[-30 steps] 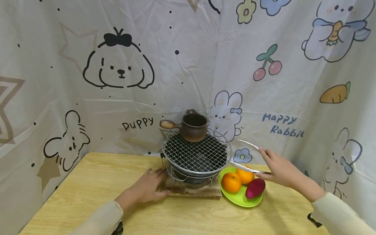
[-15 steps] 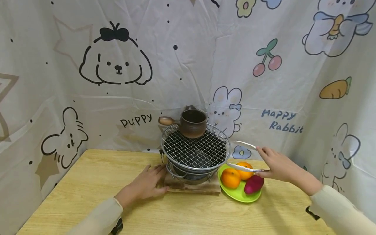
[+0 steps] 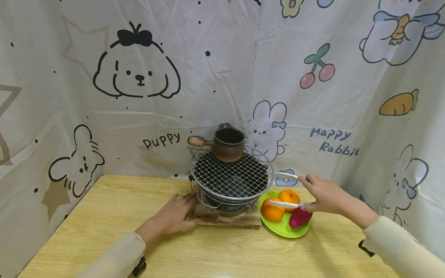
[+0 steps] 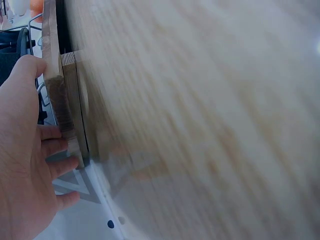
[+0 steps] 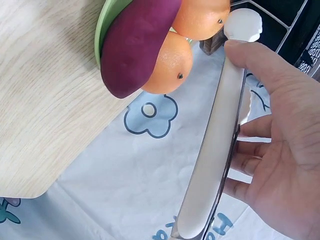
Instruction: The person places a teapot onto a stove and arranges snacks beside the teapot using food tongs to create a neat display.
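My right hand holds a pair of metal tongs with pale tips, thumb on one arm and fingers on the other. Spread apart, the tongs have their lower arm over the oranges and their upper arm by the grill's right rim. Under them a green plate bears two oranges and a purple sweet potato. My left hand rests against the left end of the wooden board, its thumb and fingertips touching the edge. On that board stands a small stove with a round wire grill.
A brown clay pot with a side handle sits at the back of the grill. A light wooden table lies under everything. Printed cloth hangs close behind and on both sides.
The tongs have come lower and nearer to me, the lower arm now over the front orange. Their arms stand slightly closer together. My left hand stays at the board; the head view tilted slightly down.
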`<state>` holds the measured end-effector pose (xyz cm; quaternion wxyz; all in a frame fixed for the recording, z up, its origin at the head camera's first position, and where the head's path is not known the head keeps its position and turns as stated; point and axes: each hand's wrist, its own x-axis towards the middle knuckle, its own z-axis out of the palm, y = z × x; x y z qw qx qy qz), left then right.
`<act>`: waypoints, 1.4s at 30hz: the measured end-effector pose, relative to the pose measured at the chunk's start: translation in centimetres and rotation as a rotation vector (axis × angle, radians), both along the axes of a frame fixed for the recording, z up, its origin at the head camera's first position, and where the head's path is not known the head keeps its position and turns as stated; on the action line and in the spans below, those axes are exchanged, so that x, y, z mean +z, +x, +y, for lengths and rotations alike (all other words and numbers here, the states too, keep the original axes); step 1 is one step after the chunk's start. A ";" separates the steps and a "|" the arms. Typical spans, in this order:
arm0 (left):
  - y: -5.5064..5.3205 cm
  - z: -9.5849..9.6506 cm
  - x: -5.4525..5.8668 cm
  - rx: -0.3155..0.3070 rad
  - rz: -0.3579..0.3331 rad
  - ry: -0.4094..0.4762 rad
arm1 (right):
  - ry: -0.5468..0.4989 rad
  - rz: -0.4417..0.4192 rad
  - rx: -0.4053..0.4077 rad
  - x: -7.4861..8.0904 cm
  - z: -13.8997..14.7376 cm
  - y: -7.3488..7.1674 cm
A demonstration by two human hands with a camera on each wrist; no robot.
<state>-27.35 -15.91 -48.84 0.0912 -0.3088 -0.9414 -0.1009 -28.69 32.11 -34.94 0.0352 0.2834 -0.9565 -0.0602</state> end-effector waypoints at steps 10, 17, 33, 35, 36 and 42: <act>-0.2 0.0 -0.2 -0.002 0.008 -0.007 | 0.016 -0.020 -0.005 -0.1 -0.5 0.0; -0.1 0.0 -0.1 -0.003 0.006 -0.002 | 0.001 -0.031 0.026 -0.2 -0.8 0.0; 0.0 0.0 0.0 -0.001 0.025 -0.007 | -0.006 -0.097 0.019 -0.7 -0.9 0.1; 0.0 0.0 0.0 -0.002 0.032 -0.009 | -0.005 -0.096 0.026 -0.7 -1.0 0.1; 0.0 0.0 0.0 -0.002 0.033 -0.008 | -0.005 -0.095 0.031 -0.7 -1.0 0.1; -0.1 0.0 -0.2 -0.004 0.030 -0.011 | -0.001 -0.082 0.060 -1.0 -1.1 0.1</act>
